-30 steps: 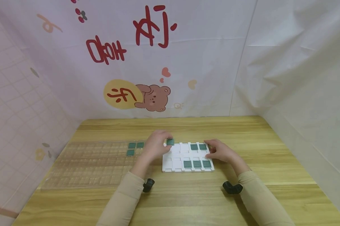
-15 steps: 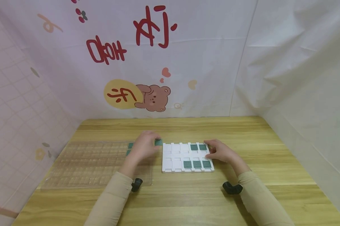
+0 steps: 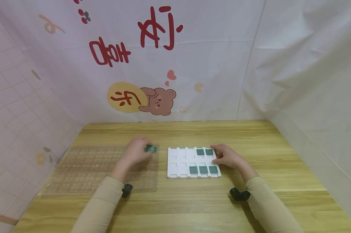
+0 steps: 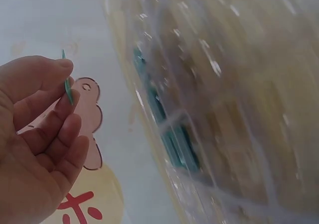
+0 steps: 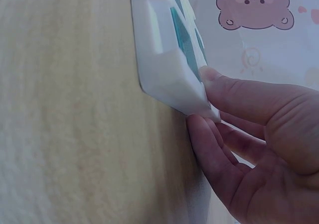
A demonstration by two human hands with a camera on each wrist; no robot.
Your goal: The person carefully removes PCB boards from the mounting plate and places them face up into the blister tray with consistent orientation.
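The wooden table (image 3: 190, 204) was backed by sheeting (image 3: 216, 105) at twelve o'clock; a chip (image 3: 151, 148) was pinched by the left hand (image 3: 135, 150), a tray (image 3: 182, 160) by the right hand (image 3: 228, 156).

Pale wood-grain table (image 3: 198, 207). White back sheet (image 3: 216, 58) behind it: red lettering (image 3: 154, 27), brown bear (image 3: 161, 103), coral hearts (image 3: 171, 74). Left sheet (image 3: 9, 106) faintly gridded, with leaf prints (image 3: 35, 74). Right sheet (image 3: 318, 84) creased. Soft light.
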